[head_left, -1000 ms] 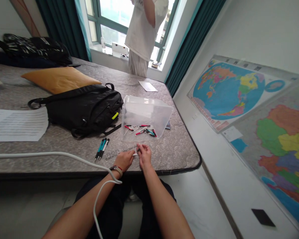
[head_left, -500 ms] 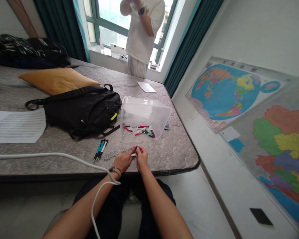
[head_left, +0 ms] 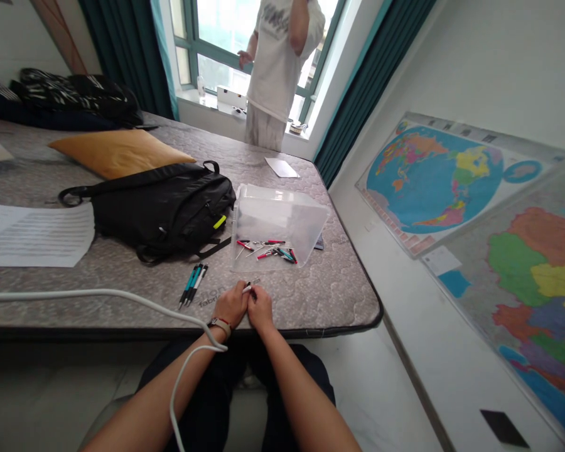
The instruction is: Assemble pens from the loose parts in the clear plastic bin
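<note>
A: Hands, what's happening?

B: Lower middle of frame, at the near edge of the mattress. Left hand and right hand are both curling in, fingertips pinching one pen betw. them. Its white end is poking up-left.

A: How far along?

B: Prob. partway. Three pens are lying side by side just left of the hands, and they're looking whole. Loose pen parts, red, teal etc., are sitting in the clear box just beyond, so I'd say plenty's left.

A: Any writing?

B: Print is running along the mattress beside the left hand, partly covered, can't read it. The sheet at left is showing lines of text, too small. Maps at right: labels illegible. Farthest back, upper middle, a person at the window is wearing a shirt w/ print, also unreadable.
</note>
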`<action>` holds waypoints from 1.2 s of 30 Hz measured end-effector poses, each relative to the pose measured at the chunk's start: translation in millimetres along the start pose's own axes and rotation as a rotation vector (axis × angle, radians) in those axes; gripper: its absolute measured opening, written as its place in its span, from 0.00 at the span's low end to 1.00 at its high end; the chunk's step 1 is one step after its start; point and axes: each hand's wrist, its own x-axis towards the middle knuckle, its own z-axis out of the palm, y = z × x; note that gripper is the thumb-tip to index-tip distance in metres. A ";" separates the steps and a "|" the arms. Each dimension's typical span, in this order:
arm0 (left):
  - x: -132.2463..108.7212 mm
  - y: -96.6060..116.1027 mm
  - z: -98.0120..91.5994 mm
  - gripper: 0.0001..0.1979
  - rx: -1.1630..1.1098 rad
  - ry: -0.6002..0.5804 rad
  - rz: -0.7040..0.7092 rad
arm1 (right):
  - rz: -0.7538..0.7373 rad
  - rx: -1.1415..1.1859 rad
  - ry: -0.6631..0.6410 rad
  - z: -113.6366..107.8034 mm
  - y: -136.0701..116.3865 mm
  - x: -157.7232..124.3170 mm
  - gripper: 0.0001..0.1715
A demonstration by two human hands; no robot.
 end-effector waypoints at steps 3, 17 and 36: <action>0.3 0.1 -1.0 0.14 -0.017 0.000 0.003 | 0.031 0.015 0.009 0.5 -1.6 0.9 0.16; 2.4 -0.4 1.8 0.15 -0.047 -0.019 0.054 | -0.066 -0.071 -0.030 -31.4 3.6 46.8 0.11; 3.5 -3.0 1.7 0.17 -0.078 -0.073 0.081 | -0.190 -0.456 -0.458 1.8 -31.8 194.6 0.16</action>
